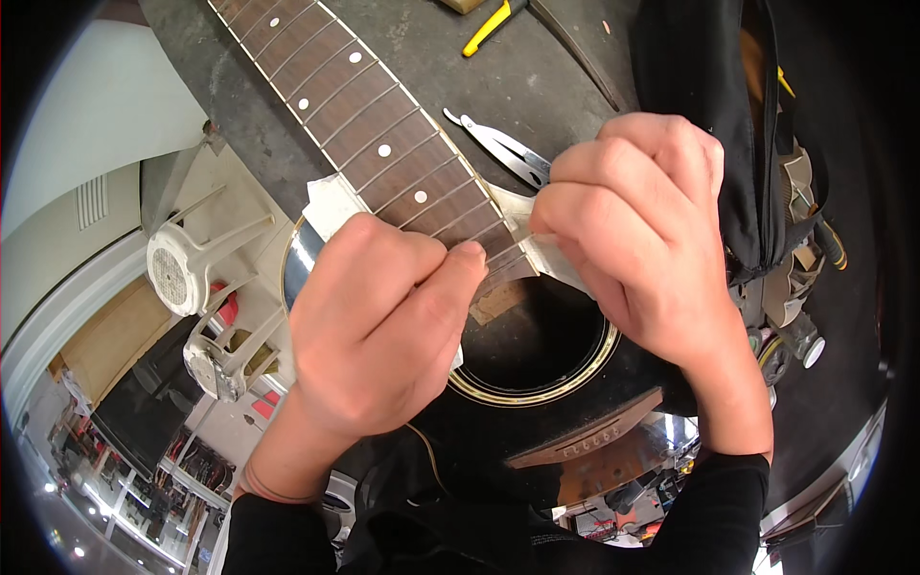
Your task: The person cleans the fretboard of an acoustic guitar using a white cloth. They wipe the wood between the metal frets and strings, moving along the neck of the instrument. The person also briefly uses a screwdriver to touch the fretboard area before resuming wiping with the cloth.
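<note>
A black acoustic guitar (496,424) without strings lies before me, its fretted wooden fingerboard (402,129) running to the upper left. My left hand (381,330) rests curled over the lower end of the fingerboard, thumb on the frets; whether it pinches something small is hidden. My right hand (632,223) is bent at the fingerboard's right edge, fingertips close to the last frets; what they may hold cannot be made out. Whitish paper or tape (334,208) sticks out at the left of the neck, and more pale sheet (557,259) lies under my right hand.
A folding straight razor (507,151) lies on the dark worktop (424,65) beside the neck. Farther up is a yellow-and-black handled tool (489,29). A black bag (690,86) stands at right, with a small jar (805,345) below. White plastic stools (172,266) are at left.
</note>
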Demonstrator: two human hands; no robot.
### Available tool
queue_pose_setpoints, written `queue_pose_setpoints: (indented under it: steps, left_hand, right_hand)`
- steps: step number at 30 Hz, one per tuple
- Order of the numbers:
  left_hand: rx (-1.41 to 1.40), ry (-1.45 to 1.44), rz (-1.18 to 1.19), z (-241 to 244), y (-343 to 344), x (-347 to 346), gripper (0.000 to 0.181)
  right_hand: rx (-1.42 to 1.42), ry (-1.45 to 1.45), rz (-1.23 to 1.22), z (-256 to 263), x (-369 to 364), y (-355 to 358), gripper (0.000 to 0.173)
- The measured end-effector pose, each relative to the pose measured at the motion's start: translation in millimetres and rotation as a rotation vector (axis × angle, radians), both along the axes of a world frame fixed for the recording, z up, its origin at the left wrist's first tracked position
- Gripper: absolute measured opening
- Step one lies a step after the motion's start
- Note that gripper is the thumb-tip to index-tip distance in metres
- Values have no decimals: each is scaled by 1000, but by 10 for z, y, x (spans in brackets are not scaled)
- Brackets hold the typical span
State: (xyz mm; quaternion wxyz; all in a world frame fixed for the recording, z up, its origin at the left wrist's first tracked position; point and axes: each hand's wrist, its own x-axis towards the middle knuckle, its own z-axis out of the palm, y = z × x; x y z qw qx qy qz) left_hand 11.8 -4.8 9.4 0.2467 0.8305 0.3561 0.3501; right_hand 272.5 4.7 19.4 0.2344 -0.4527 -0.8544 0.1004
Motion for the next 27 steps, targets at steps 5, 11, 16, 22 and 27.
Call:
queue_pose_setpoints:
  steps: [5,11,16,22,27]
  left_hand:
    - [40,26,51,-21,2,19,38]
    - [5,36,-8,10,3,-7,35]
    - [31,45,68,-4,8,29,36]
    - [-24,35,0,-5,-5,-23,34]
    - [-26,55,103,27,-20,13,32]
  right_hand:
    - [48,-24,-17,-18,-21,61,32]
    - [44,-52,-2,7,18,-22,32]
    - [92,-67,-11,-23,-1,56,33]
    - [35,-54,4,34,0,-40,31]
    - [36,11,11,1,-64,66,30]
